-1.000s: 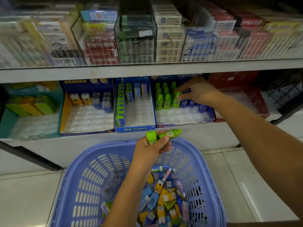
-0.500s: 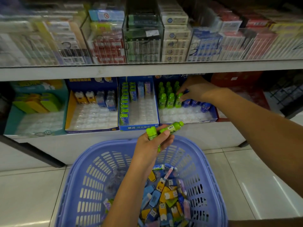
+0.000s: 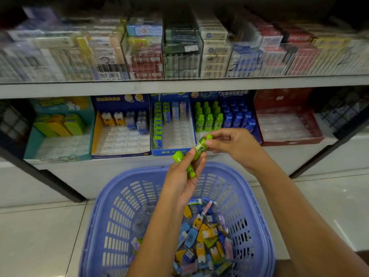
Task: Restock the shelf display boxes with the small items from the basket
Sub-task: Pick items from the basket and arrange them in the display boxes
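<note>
**Both hands on a green bottle, above the basket**

On my feed the small green bottle (image 3: 200,147) with a "2" on its label lies tilted between the two hands, cap up and toward the right fingers. The right hand (image 3: 237,148) pinches its upper half between thumb and fingertips, the other fingers curled in beside them. The left hand (image 3: 179,184) closes on its lower end. Under the same curled fingers sits a second green bottle (image 3: 178,156). Green shows on either side of the forefinger, and I cannot tell whether that is one bottle or two.

Directly below the left wrist is the lilac slotted basket (image 3: 111,206), standing on pale floor tiles (image 3: 40,236). A heap of small yellow, blue and green packets (image 3: 203,234) lies in its bottom.

Just beyond the right knuckles stands the blue display box (image 3: 231,94) on the lower shelf. It holds rows of upright green bottles (image 3: 208,121) past the pinching fingertips, with blue bottles (image 3: 237,118) beside them further right. Left of the left fingertips comes a narrower blue box (image 3: 169,151) with a column of green packs, then a yellow-sided box (image 3: 97,132) and a teal box (image 3: 58,158). To the right of the right hand is a red box (image 3: 291,141). Above all the fingers, the upper shelf (image 3: 119,87) carries stacked cartons behind clear dividers, blurred on my screen.
</note>
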### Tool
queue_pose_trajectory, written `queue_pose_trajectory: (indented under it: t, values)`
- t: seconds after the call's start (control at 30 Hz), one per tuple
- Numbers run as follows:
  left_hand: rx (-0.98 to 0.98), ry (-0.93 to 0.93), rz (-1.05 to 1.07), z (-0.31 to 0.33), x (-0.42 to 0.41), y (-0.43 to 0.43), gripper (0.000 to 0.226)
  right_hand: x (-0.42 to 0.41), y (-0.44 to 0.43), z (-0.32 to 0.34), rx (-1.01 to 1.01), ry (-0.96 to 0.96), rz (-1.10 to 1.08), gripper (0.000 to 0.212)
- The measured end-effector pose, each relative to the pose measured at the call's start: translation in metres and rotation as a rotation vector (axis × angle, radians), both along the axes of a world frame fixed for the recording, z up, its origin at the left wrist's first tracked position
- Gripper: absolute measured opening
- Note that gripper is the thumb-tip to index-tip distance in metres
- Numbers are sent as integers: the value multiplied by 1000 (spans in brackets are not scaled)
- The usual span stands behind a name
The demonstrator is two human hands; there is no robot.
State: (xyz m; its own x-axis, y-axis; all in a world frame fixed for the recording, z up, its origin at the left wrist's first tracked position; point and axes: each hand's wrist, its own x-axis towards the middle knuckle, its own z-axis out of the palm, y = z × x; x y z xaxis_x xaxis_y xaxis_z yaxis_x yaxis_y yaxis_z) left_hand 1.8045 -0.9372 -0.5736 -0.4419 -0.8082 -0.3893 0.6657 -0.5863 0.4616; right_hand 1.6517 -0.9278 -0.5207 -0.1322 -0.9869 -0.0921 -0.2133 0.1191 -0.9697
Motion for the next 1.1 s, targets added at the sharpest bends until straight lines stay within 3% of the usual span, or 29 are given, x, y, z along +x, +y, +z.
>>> queue_pose_trajectory:
  t: [0.1, 0.2, 0.37, 0.73, 0.93, 1.1]
  values:
    - [-11, -82, -23, -2, 2, 1, 22, -5, -10, 2, -77, 147, -85, 26]
    - [14, -196, -63, -5, 3, 3, 26, -13, -33, 0, -137, 442, -183, 37]
    - [-35, -326, -107, -10, 6, 1, 34, -12, -61, -14, -116, 632, -86, 39]
    - [24, -75, -79, -16, 7, -12, 40, -15, -82, -27, -55, 742, -7, 41]
    - [-45, -243, -67, -12, 3, -11, 42, -13, -86, -26, 59, 661, -51, 45]
    - [-131, -195, -70, -7, 8, -7, 44, -8, -55, -18, -24, 621, -140, 46]
